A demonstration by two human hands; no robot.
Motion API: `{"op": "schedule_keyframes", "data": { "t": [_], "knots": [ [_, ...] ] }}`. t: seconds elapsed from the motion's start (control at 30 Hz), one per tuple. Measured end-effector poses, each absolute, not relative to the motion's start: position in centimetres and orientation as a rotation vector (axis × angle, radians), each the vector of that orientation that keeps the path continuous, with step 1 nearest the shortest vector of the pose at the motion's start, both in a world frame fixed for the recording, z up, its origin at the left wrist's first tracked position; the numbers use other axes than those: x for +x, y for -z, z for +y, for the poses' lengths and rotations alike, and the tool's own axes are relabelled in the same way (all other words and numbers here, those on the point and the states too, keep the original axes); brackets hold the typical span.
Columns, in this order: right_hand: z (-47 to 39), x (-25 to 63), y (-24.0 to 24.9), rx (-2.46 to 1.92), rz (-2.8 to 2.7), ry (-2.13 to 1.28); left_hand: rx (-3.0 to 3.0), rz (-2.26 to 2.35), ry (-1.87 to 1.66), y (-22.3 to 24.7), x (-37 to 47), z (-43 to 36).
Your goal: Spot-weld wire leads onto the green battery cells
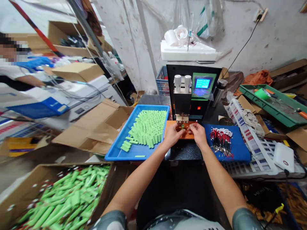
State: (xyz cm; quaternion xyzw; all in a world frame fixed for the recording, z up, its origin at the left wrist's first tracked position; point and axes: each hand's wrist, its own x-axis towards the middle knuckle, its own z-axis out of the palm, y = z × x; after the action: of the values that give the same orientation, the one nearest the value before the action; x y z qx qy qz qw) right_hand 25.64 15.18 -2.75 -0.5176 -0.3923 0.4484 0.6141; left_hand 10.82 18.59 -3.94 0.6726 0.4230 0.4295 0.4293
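Under the electrodes of a black spot welder (pixel 183 103) stands a small green battery cell (pixel 182 126), end up, on an orange board (pixel 190 136). My left hand (pixel 173 133) has its fingers closed about the cell from the left. My right hand (pixel 198 132) pinches a thin wire lead (pixel 196 121) with a white connector, close to the cell's right side. The fingertips partly hide where lead and cell meet. Many green cells (pixel 146 126) stand in a blue tray (pixel 112 156) on the left. Red and black wire leads (pixel 222 140) lie on a blue pad (pixel 243 150) to the right.
A cardboard box (pixel 109 182) at lower left holds green cells with leads. A steel flask (pixel 219 91) stands beside the welder. Further right are a white crate (pixel 260 150), a white power bank (pixel 283 157) and a green tray (pixel 266 105). Another person's arm (pixel 28 78) shows at far left.
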Motion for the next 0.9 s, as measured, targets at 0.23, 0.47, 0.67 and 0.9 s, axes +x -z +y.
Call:
{"op": "schedule_keyframes", "data": {
  "t": [0.23,0.47,0.67,0.9],
  "knots": [
    [17.0,25.0,3.4,-1.176,-0.940,-1.058,1.613,0.988,-1.112,4.3,10.9,18.7],
    [17.5,24.5,3.5,-1.179,-0.980,-1.024,1.677,1.075,-1.155,5.2,10.7,18.9],
    [17.9,24.5,4.4,-1.214,-1.050,-0.932,1.694,1.095,-1.153,5.8,10.8,19.1],
    [18.2,24.5,5.5,-1.286,-1.147,-0.822,1.698,1.086,-1.190,6.1,10.8,19.2]
  ]
}}
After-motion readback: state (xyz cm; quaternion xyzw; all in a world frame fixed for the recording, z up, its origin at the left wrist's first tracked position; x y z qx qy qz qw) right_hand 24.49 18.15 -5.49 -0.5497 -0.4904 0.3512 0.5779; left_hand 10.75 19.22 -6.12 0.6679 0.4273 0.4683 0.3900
